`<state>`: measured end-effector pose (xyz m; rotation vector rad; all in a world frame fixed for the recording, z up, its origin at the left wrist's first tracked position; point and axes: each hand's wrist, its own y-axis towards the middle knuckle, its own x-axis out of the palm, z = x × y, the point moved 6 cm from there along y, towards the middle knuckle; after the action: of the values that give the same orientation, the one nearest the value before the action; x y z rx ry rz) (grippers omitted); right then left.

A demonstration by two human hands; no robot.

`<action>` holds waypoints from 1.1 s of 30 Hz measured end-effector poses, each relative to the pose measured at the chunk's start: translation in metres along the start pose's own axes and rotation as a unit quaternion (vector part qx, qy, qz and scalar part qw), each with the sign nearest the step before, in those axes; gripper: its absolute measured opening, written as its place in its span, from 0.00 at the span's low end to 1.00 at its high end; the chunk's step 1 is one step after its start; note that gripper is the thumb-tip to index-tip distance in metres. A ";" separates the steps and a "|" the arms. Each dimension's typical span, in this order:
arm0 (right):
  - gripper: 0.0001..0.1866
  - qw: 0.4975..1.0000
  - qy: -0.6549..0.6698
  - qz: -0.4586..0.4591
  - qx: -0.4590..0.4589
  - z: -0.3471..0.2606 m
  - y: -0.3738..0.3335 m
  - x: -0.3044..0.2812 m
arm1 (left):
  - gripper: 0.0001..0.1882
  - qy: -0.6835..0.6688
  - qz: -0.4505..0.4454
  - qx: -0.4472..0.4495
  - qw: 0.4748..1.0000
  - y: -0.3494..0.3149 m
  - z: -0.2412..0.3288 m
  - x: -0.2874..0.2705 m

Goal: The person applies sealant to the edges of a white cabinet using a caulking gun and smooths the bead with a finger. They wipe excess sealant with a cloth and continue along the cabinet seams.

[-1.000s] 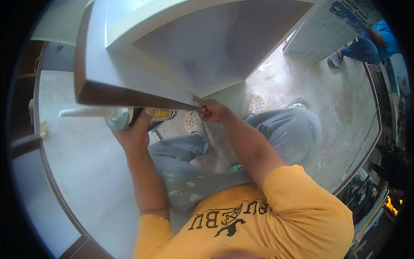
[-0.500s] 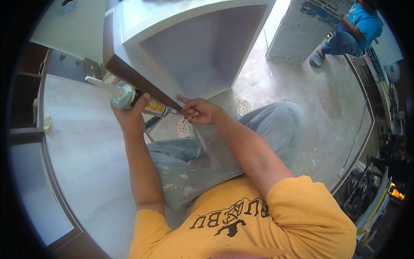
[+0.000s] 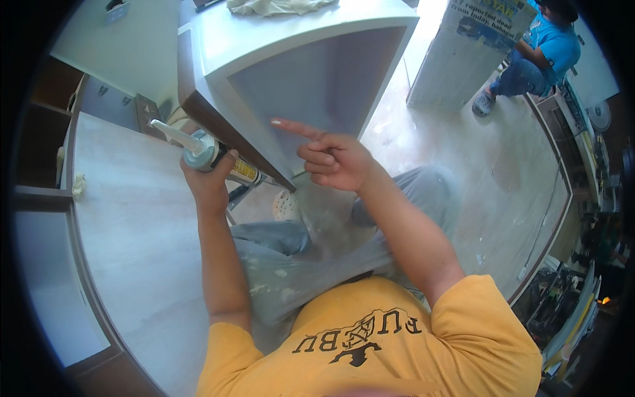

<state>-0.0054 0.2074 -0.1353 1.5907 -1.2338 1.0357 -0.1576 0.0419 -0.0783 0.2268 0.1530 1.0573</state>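
Note:
My left hand [image 3: 206, 182] is wrapped round a caulking gun loaded with a sealant tube [image 3: 243, 171], whose pale nozzle points up and left. Beside it stands a white cabinet [image 3: 264, 135] with a curved top edge and a dark brown edge strip [image 3: 231, 144]. In front of the cabinet's side, my right hand [image 3: 340, 161] holds nothing. Its index finger stretches left with a dab of white paste on the tip, while the other fingers curl loosely.
A crumpled cloth [image 3: 281, 6] lies on the cabinet top. Behind it, a newspaper-covered panel [image 3: 456, 73] stands near a crouching person in blue [image 3: 552, 56]. To my left is a large pale board [image 3: 126, 218]; at the right edge, tools and materials [image 3: 562, 291] are piled.
My right hand has drawn back from the brown strip, up and to the right, with its index finger extended. The caulking gun stays in my left hand, slightly shifted in view.

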 end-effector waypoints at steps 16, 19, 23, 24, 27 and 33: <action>0.26 0.368 -0.877 0.212 -0.223 -0.211 0.050 0.170 | 0.26 -0.003 -0.016 0.043 0.999 0.001 0.014 0.005; 0.23 0.258 -0.935 0.237 -0.064 -0.224 0.086 0.141 | 0.27 0.024 -0.021 0.040 0.999 0.001 0.011 0.002; 0.10 0.340 -0.900 0.237 -0.132 -0.238 0.092 0.134 | 0.30 0.050 -0.022 0.022 0.998 0.001 0.002 -0.002; 0.09 0.336 -0.897 0.232 -0.167 -0.238 0.090 0.135 | 0.29 0.031 -0.012 0.020 0.999 0.000 0.000 -0.003; 0.07 0.351 -0.872 0.255 -0.225 -0.237 0.083 0.133 | 0.27 0.012 -0.002 0.014 1.000 -0.002 -0.002 -0.002; 0.07 0.415 -0.827 0.273 -0.265 -0.234 0.069 0.137 | 0.30 0.015 0.000 -0.014 1.000 0.000 -0.009 -0.006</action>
<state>-0.0743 0.3809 0.0728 1.2747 -2.9809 -1.3084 -0.1631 0.0374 -0.0865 0.1855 0.1648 1.0630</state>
